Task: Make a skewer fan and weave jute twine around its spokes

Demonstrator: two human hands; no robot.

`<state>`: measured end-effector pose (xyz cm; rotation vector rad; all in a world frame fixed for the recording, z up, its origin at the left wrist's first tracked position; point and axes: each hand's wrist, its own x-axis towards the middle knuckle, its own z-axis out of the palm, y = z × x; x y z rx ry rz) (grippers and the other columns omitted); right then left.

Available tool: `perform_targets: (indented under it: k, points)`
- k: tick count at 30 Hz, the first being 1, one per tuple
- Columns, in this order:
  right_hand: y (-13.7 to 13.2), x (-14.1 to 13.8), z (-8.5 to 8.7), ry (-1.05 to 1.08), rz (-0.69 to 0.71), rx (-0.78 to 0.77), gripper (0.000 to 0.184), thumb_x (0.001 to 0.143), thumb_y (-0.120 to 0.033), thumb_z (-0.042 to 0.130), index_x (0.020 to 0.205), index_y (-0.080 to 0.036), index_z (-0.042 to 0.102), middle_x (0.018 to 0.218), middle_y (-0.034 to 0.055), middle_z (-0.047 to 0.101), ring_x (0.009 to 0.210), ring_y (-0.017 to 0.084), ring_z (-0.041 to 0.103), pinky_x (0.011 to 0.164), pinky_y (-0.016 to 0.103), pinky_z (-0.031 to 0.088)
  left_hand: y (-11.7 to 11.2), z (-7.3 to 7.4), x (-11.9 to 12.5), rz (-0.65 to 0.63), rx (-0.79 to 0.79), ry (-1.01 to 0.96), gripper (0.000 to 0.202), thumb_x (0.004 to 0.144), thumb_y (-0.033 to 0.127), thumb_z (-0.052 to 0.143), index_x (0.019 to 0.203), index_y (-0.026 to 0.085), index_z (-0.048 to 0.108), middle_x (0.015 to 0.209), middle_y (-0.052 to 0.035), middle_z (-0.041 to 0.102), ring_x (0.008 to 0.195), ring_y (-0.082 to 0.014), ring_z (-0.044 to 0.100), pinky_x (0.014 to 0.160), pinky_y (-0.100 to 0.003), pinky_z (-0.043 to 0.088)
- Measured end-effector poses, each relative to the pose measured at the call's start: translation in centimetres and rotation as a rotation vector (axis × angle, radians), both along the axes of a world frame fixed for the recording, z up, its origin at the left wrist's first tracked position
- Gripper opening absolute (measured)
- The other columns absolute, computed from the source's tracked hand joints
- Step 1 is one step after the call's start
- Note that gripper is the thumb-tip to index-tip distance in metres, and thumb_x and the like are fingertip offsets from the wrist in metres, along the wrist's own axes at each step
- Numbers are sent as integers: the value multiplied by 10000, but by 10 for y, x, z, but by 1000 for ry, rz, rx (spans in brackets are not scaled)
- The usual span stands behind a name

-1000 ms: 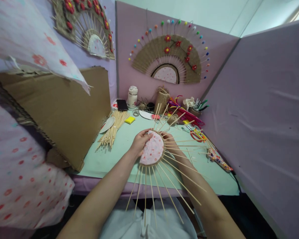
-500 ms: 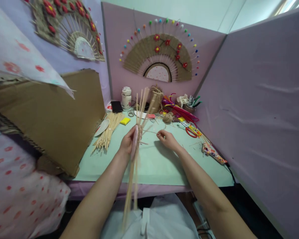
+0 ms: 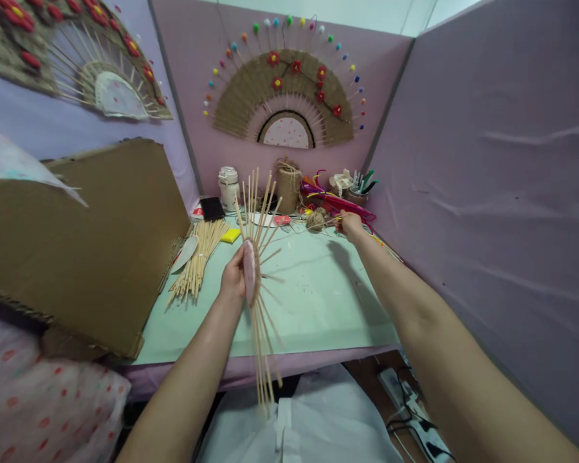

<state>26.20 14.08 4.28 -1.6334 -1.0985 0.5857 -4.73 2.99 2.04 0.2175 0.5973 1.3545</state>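
My left hand (image 3: pixel 233 278) is closed on a half-made fan (image 3: pixel 251 273), a pink dotted half-disc with thin wooden sticks fanning out above and below. The fan stands on edge, turned almost sideways to me, above the mint-green mat (image 3: pixel 299 302). My right hand (image 3: pixel 352 224) reaches far across the mat to the back right. It rests by a ball of jute twine (image 3: pixel 315 220) and a heap of coloured pipe cleaners (image 3: pixel 340 200). Its fingers are bunched together; what they hold, if anything, is hidden.
A bundle of loose sticks (image 3: pixel 197 260) lies left on the mat beside a leaning cardboard sheet (image 3: pixel 77 238). A white jar (image 3: pixel 228 187), a twine spool (image 3: pixel 288 184) and a pen cup (image 3: pixel 356 190) stand at the back. Finished fans (image 3: pixel 287 103) hang on the pink partition walls.
The fan was turned from facing me to edge-on and stays in my left hand. My right hand let go of it and reached out to the back right of the table.
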Motion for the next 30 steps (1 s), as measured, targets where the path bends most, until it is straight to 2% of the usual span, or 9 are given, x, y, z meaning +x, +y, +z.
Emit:
perform_targets:
  k: [4,7,10,12,15,21,24,27,30]
  points:
    - [-2,-5,21,164,50,65,328,949,-353,358,731,-175,527,595,11,571,527,106,563,576,239,519,9,-11,-6,18,-88,191,90,837,123,524,801,121,607,610,-16,644,506,-110,613,532,-213,512]
    - [-18,3,33,155,235,122,229,871,-344,544,725,-168,569,635,10,598,570,93,569,586,212,511,12,-16,-13,10,-75,357,81,780,53,555,783,128,586,624,-9,644,537,-109,621,566,-221,517]
    - [-34,22,36,-60,662,-163,144,689,-258,739,712,-150,647,650,30,635,584,112,580,564,222,507,17,-16,-20,-23,-45,604,79,750,74,590,784,142,569,617,4,624,526,-110,602,546,-233,507]
    - [-38,35,36,-216,809,-441,222,565,-187,808,745,-155,681,725,55,678,613,144,609,546,245,516,20,-17,-22,-44,-52,741,81,733,99,613,784,141,567,601,3,608,499,-110,578,511,-230,486]
    - [-25,41,35,-458,644,-480,312,533,-165,816,817,-170,688,846,63,700,658,163,629,547,243,511,23,-18,-20,-40,-59,828,139,691,100,644,799,137,565,585,3,590,474,-105,550,477,-210,443]
    - [43,4,6,-622,277,-337,454,717,-451,679,1008,-111,603,1004,157,660,927,263,626,768,335,496,28,-25,-17,-76,4,1312,310,744,239,594,1038,153,547,769,-31,635,588,-132,579,528,-229,426]
    - [67,-17,-16,-625,159,-327,648,603,-496,742,1077,-97,552,1139,226,592,1092,346,552,879,411,448,31,-24,-23,-111,72,1618,356,768,295,559,1093,152,558,876,-78,656,767,-199,619,680,-291,458]
    - [73,-27,-28,-594,102,-286,589,584,-398,748,1060,-118,545,1122,214,596,1098,358,545,905,440,424,28,-15,-29,-101,183,1843,375,734,301,591,1079,152,596,941,-124,654,947,-288,599,864,-385,415]
    - [63,-27,-24,-548,96,-124,523,637,-286,683,1108,-140,511,1144,179,590,1096,326,544,923,442,414,23,2,-27,94,346,1814,414,635,297,702,1029,187,638,1093,-149,617,1163,-352,486,1024,-428,289]
